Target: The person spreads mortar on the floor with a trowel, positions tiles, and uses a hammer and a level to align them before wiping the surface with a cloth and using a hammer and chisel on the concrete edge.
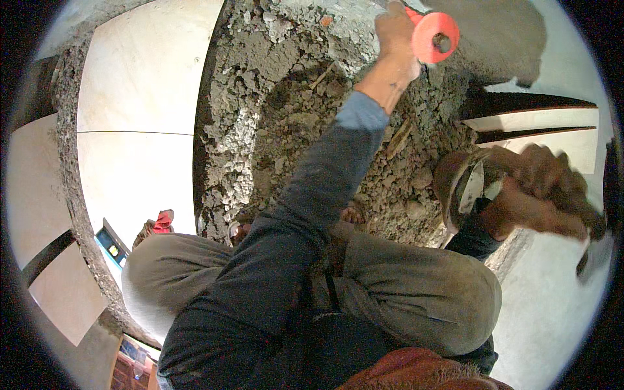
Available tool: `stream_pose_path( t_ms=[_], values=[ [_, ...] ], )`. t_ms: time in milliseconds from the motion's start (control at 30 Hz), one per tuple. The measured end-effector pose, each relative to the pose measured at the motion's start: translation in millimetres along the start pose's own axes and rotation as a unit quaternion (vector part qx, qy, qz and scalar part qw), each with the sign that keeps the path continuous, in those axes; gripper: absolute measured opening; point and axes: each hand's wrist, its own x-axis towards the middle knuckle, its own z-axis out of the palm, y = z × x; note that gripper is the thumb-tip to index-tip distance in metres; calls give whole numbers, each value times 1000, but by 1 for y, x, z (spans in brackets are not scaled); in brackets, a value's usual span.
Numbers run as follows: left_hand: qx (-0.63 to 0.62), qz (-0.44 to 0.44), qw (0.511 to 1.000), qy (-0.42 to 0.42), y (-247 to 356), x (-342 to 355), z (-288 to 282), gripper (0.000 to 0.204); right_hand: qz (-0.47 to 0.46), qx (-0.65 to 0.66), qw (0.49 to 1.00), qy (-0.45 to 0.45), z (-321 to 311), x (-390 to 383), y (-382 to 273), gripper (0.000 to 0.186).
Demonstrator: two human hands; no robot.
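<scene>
At the top, my left hand [395, 40] is closed around a chisel. The round orange-red hand guard [425, 38] sits around its struck end [442, 43], over the broken concrete by the wall. My right hand [530, 195] is raised at the right, smeared by motion, and wrapped round what looks like a hammer [590, 255] with a dark, blurred head. Beside my right wrist is a round brownish, bowl-like thing [453, 185], partly hidden by the arm. Crumbled rubble [312, 117] covers the ground below my left forearm.
Large pale tiles [143, 71] lie to the left, ending at the rubble's edge. Pale tile pieces [539, 123] stand at the right by the wall. A reddish cloth-like thing [164, 221] and a small blue-edged object [110, 244] are near my left knee [162, 266].
</scene>
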Motion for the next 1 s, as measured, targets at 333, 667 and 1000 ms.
stream_pose_path(
  t_ms=[333, 667, 1000],
  values=[
    [113, -25, 989, 88, 13, -16, 43, 36, 404, -187, 856, -262, -37, -26, 78, 41],
    [42, 55, 994, 79, -21, 14, 31, 36, 77, 129, 948, -280, -24, 16, 63, 58],
    [93, 86, 990, 59, -24, 12, 6, 28, 409, 10, 884, -226, -43, -14, 55, 56]
  ],
)
